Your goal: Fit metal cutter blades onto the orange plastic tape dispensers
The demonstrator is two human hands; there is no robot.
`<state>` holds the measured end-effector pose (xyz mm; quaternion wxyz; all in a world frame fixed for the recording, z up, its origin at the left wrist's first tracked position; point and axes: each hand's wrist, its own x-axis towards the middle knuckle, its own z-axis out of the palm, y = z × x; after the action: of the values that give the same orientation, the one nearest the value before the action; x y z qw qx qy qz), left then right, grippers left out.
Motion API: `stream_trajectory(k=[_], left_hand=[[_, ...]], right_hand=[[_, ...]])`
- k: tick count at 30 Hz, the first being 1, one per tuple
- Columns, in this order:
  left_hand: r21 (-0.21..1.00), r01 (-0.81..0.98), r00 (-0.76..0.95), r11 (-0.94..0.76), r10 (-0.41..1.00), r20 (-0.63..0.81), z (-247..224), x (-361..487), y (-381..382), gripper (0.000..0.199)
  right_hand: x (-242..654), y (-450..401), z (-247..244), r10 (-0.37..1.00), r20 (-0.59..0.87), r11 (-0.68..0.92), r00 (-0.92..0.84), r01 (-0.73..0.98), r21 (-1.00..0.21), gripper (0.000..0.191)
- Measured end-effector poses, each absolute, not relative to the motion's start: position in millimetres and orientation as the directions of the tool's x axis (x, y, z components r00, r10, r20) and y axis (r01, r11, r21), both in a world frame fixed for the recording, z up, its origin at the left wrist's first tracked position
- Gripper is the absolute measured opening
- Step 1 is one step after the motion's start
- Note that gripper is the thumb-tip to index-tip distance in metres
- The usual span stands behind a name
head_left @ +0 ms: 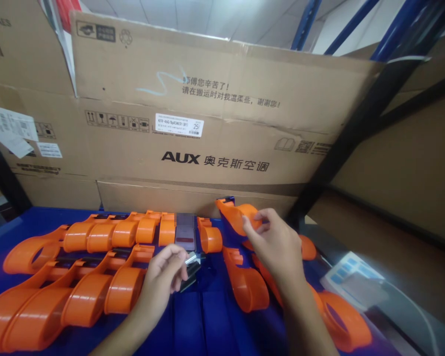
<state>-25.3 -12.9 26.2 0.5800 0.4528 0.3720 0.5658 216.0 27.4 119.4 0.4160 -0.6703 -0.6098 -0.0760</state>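
My left hand (pixel 167 267) is closed, its thumb and fingers pinching a small shiny metal piece (pixel 193 258). Beneath that lies a dark flat strip (pixel 190 278), partly hidden. My right hand (pixel 272 232) grips an orange plastic looped part (pixel 234 216), shaped like a tape dispenser, by its rounded end. A dark blue bit shows at its far tip. Below my right hand, a similar orange part (pixel 246 287) rests on the blue surface, with others partly covered by my forearm. A small grey box (pixel 185 232) stands beyond my left fingertips.
Several orange looped parts (pixel 89 299) line up in two rows on the blue surface (pixel 7 228) at left. A large cardboard box (pixel 215 143) stands behind. To the right are a dark rack post (pixel 341 138) and a white-and-blue box (pixel 352 277).
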Motion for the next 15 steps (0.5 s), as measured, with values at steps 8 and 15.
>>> stream_trajectory(k=[8, 15], left_hand=[[0.893, -0.431, -0.117, -0.130, 0.989, 0.087, 26, -22, -11, 0.046], [0.696, -0.717, 0.007, 0.041, 0.999, -0.052, 35, -19, -16, 0.056]], right_hand=[[174, -13, 119, 0.762, 0.635, 0.526, 0.125, 0.451, -0.721, 0.029], [141, -38, 95, 0.706, 0.669, 0.692, -0.234, 0.432, -0.579, 0.036]])
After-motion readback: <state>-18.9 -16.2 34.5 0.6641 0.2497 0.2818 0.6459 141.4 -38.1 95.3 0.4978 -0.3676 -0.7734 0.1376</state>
